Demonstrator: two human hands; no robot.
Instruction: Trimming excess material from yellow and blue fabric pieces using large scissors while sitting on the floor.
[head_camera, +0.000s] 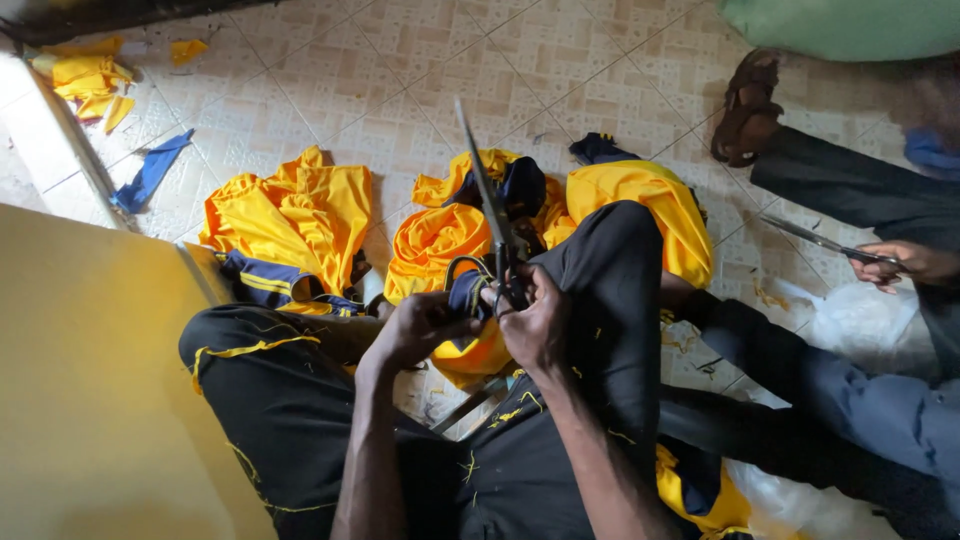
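Here the right hand (535, 320) grips scissors (492, 215), the left hand (425, 325) pinching navy cloth (467, 292).

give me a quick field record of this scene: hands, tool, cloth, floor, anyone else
right hand: right hand grips scissors, blades pointing up
left hand: left hand pinches a navy and yellow cloth piece
cloth: yellow garments heaped on the floor
floor: patterned tiled floor with scraps
other person: co-worker's hand holds a second pair of scissors
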